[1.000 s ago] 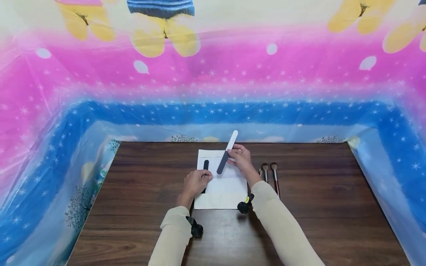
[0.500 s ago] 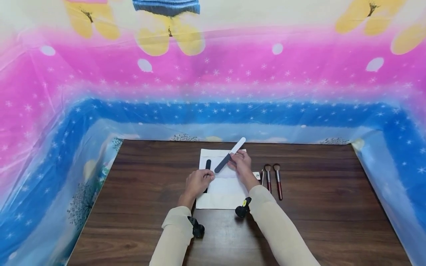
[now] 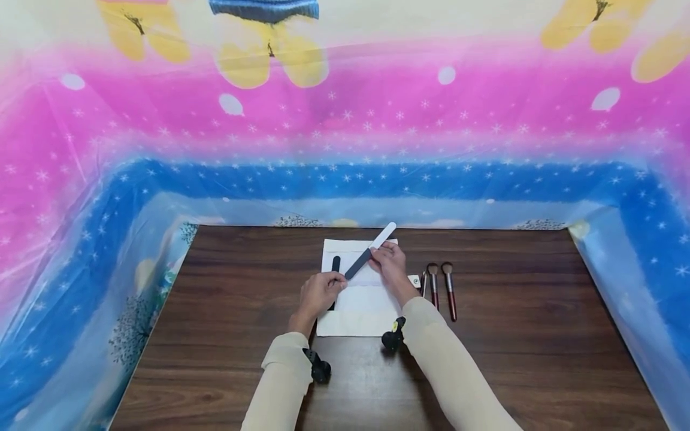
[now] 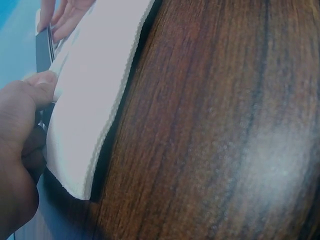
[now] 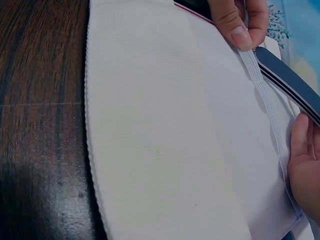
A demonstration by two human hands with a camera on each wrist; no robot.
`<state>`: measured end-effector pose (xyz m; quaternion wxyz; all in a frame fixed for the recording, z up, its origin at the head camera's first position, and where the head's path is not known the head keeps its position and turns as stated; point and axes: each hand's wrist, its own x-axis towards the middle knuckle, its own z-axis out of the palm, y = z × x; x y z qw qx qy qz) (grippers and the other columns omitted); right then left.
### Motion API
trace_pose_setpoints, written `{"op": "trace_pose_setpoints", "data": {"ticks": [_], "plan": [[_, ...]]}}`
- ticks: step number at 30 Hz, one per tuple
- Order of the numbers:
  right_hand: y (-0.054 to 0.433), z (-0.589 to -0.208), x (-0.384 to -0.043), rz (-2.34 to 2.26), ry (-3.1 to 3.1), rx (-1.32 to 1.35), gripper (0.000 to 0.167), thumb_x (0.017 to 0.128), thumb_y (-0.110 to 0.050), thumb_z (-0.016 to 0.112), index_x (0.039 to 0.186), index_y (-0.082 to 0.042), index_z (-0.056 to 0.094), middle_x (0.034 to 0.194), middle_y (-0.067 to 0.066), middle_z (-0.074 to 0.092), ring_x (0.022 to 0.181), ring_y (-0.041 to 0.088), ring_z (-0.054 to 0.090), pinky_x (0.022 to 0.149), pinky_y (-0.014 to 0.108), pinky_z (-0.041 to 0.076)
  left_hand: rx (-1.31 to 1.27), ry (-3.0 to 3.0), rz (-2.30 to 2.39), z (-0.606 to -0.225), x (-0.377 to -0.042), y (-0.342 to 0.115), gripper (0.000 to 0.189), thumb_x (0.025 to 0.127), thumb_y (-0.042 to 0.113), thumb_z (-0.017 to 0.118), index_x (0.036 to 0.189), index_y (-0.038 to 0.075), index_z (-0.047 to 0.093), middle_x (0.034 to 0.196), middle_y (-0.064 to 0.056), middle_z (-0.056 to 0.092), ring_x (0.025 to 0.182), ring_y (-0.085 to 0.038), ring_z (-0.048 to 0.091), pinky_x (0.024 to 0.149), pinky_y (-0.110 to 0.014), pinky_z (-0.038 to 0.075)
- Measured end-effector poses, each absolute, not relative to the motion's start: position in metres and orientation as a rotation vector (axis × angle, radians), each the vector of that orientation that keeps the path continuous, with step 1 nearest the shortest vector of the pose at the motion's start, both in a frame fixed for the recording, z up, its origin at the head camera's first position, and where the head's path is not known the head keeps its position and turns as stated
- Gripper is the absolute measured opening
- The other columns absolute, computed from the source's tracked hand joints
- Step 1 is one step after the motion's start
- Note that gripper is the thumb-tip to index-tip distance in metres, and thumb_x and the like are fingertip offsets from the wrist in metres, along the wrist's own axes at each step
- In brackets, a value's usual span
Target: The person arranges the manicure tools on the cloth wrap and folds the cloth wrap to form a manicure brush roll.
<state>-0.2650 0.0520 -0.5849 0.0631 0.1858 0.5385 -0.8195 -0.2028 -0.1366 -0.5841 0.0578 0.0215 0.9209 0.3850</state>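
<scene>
My right hand [image 3: 392, 266] holds a nail file [image 3: 357, 264], grey on its lower part and white on its upper end, slanted over an open white cloth case [image 3: 366, 326]. In the right wrist view, the file's layered edge shows, its grey tip right at a white elastic band [image 5: 270, 115] that runs across the case. The left hand [image 3: 317, 293] pinches this band between thumb and fingers. Beneath the left fingers, a black file [image 3: 336, 262] lies along the case's left side, its middle hidden by the hand.
To the right of the case lie two makeup brushes [image 3: 448, 293] with dark red handles and a thinner tool [image 3: 424, 284]. A small white tab with a snap [image 3: 414, 281] sticks out near the right wrist. A patterned cloth [image 3: 345, 179] walls the wooden table's back and sides.
The file in my right hand has tilted further over to the right, and its grey lower tip has come down and left to my left fingertips. The left hand keeps its grip.
</scene>
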Motion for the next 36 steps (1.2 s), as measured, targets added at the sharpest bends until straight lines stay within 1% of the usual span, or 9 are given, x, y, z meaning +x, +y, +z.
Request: {"op": "trace_pose_setpoints", "data": {"ticks": [4,8,12,18,25,30,33,36], "plan": [[0.0523,-0.5834,-0.2653,-2.423,1.675,0.565,0.036,0.098,0.002,0.060,0.131,0.002,0.045,0.101,0.005,0.067,0.076,0.002,0.068,0.072,0.018,0.057,0.056,2.784,1.204,-0.5847,-0.2028,-0.1366,0.012,0.098,0.032,0.068,0.097,0.023,0.076,0.058,0.006,0.043,0.054,-0.015,0.040,0.058,-0.030,0.031],[0.0520,-0.5845,-0.2664,-2.386,1.691,0.600,0.034,0.098,0.001,0.061,0.129,0.000,0.048,0.111,0.011,0.067,0.078,0.003,0.068,0.071,0.018,0.057,0.053,2.779,1.226,-0.5856,-0.2025,-0.1369,0.012,0.098,0.031,0.068,0.097,0.023,0.076,0.059,0.006,0.041,0.054,-0.014,0.038,0.058,-0.030,0.030],[0.0499,-0.5854,-0.2673,-2.374,1.714,0.618,0.033,0.097,0.002,0.063,0.127,0.000,0.050,0.114,0.015,0.068,0.077,0.004,0.068,0.069,0.019,0.057,0.055,2.782,1.245,-0.5861,-0.2030,-0.1377,0.011,0.097,0.030,0.069,0.096,0.022,0.077,0.059,0.007,0.039,0.054,-0.013,0.037,0.058,-0.029,0.030],[0.0479,-0.5844,-0.2666,-2.335,1.767,0.588,0.034,0.097,0.000,0.063,0.129,0.001,0.051,0.119,0.019,0.069,0.076,0.003,0.068,0.068,0.019,0.057,0.033,2.777,1.262,-0.5855,-0.2022,-0.1378,0.011,0.097,0.030,0.070,0.094,0.022,0.076,0.059,0.007,0.040,0.054,-0.013,0.038,0.058,-0.029,0.030],[0.0464,-0.5839,-0.2658,-2.258,1.857,0.574,0.034,0.096,-0.002,0.066,0.128,0.001,0.056,0.110,0.016,0.072,0.070,0.002,0.068,0.065,0.018,0.057,-0.005,2.752,1.288,-0.5865,-0.2026,-0.1364,0.010,0.096,0.030,0.071,0.093,0.022,0.077,0.060,0.007,0.041,0.056,-0.013,0.039,0.060,-0.029,0.030],[0.0460,-0.5817,-0.2656,-2.214,1.882,0.586,0.036,0.096,-0.004,0.067,0.131,0.000,0.058,0.119,0.023,0.071,0.070,0.003,0.068,0.065,0.019,0.057,-0.004,2.743,1.303,-0.5881,-0.2030,-0.1371,0.010,0.095,0.030,0.071,0.093,0.022,0.077,0.060,0.007,0.041,0.057,-0.013,0.039,0.060,-0.029,0.030],[0.0467,-0.5794,-0.2660,-2.194,1.870,0.601,0.039,0.097,-0.008,0.068,0.134,-0.003,0.057,0.123,0.022,0.070,0.074,0.003,0.068,0.068,0.019,0.057,0.004,2.744,1.314,-0.5885,-0.2038,-0.1376,0.009,0.096,0.029,0.071,0.094,0.022,0.077,0.060,0.008,0.041,0.056,-0.012,0.038,0.059,-0.028,0.029],[0.0476,-0.5773,-0.2662,-2.187,1.863,0.612,0.040,0.097,-0.011,0.068,0.135,-0.006,0.058,0.120,0.017,0.071,0.077,0.003,0.068,0.071,0.019,0.058,0.008,2.741,1.325,-0.5884,-0.2047,-0.1378,0.009,0.096,0.029,0.071,0.094,0.022,0.077,0.060,0.008,0.041,0.055,-0.012,0.038,0.059,-0.028,0.029]]}}
